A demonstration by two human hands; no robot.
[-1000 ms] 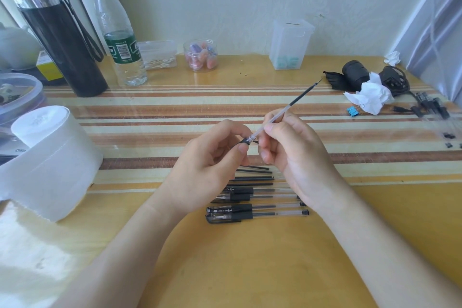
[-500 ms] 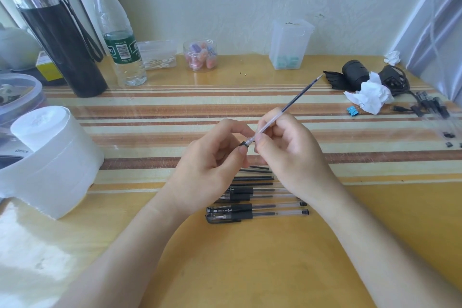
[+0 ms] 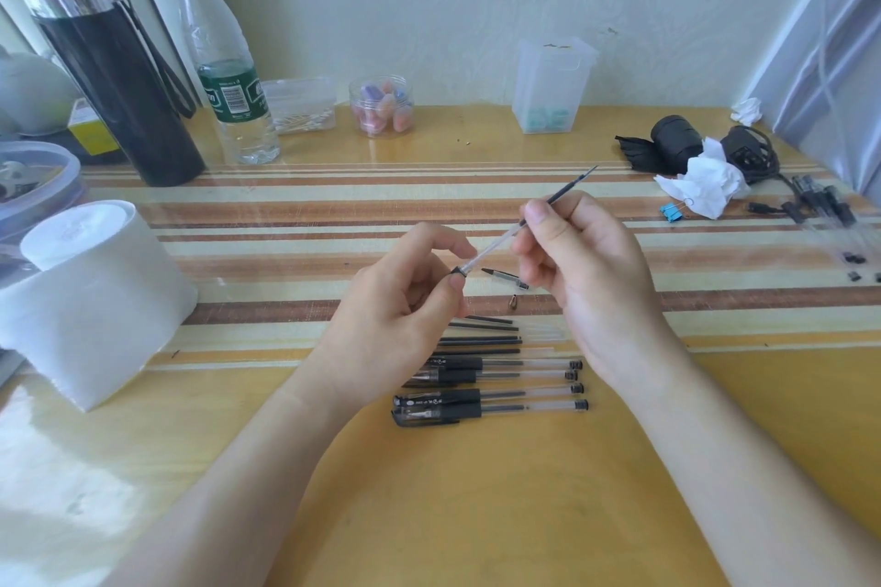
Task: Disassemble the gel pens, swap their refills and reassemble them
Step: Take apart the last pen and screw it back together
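Clear plastic barrel held tilted above striped table, lower capped end pinched in left hand fingertips. Black refill protrudes from upper end, pinched between right hand thumb and forefinger. Detached nib section lies on table beneath. Assembled gel pens in row between wrists.

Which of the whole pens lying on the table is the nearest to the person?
The front pen, its clip at the left end; all the others lie behind it, farther from the person.
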